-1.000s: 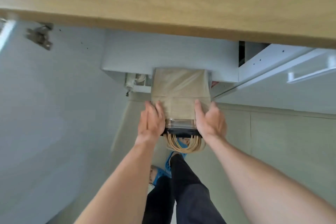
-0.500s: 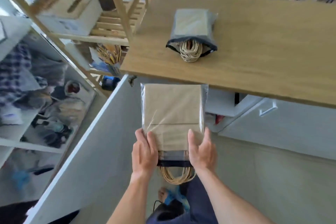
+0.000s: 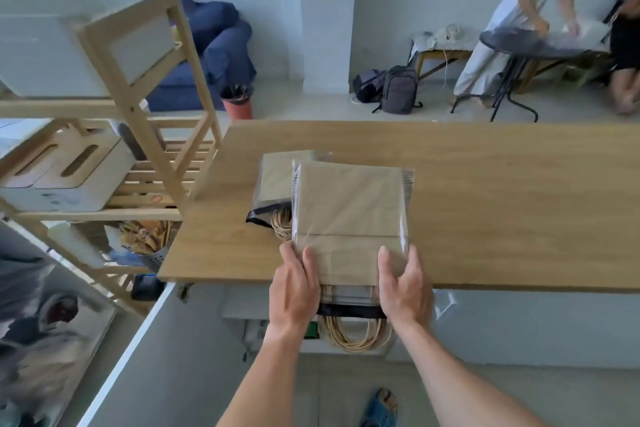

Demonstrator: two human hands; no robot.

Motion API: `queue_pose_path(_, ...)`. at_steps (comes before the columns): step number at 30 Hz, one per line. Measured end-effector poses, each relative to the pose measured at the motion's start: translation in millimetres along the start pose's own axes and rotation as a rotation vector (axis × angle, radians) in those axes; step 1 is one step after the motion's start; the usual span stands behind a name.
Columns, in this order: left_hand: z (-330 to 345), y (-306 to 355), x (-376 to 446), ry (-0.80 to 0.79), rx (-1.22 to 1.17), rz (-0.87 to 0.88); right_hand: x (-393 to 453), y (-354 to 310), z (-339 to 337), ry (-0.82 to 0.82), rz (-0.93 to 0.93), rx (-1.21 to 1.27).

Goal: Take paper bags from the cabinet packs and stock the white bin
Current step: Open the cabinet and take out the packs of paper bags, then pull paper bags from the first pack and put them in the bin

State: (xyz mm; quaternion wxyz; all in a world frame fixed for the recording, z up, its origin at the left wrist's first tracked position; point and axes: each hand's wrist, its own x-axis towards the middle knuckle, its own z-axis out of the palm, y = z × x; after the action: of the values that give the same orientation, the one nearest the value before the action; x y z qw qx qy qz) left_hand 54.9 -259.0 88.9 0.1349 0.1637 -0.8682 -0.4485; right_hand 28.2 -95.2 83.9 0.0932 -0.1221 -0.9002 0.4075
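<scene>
A clear plastic pack of brown paper bags [image 3: 349, 208] with twine handles hanging from its near end is held over the front edge of the wooden table [image 3: 502, 204]. My left hand [image 3: 294, 291] grips its near left corner and my right hand [image 3: 403, 288] grips its near right corner. A second pack of paper bags [image 3: 275, 180] lies flat on the table just behind and left, partly covered by the held pack. A white bin [image 3: 65, 177] with slot handles sits on the wooden shelf at the left.
A wooden shelf rack [image 3: 138, 121] stands left of the table, with another white box on top. The open white cabinet door [image 3: 138, 350] juts out at lower left. Two people work at a round black table [image 3: 526, 45] far right. Backpacks and a blue sofa stand by the far wall.
The pack came out of the cabinet under the table, rose past the table edge, and now hovers over the tabletop beside the first pack. My view lifted from the cabinet to the room.
</scene>
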Motion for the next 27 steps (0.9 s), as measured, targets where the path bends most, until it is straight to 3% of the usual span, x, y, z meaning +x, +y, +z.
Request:
queue_pose_path(4,57.6,34.8,58.7,-0.064,0.073,0.021,78.7,12.2,-12.0,0.064,0.03,-0.03)
queue_pose_path(9,126.1,55.4,124.7,-0.136,0.297,-0.025,170.9,30.8,0.9,0.044,0.118,0.003)
queue_pose_path(13,170.4,52.7,167.7,-0.184,0.443,-0.073,227.8,50.9,27.2,-0.001,0.114,-0.115)
queue_pose_path(20,210.5,48.4,201.9,-0.106,0.605,-0.112,268.4,68.2,48.9,-0.077,0.093,-0.477)
queue_pose_path(27,209.7,66.5,206.2,-0.212,0.672,-0.255,269.4,66.9,45.4,-0.125,0.051,-0.549)
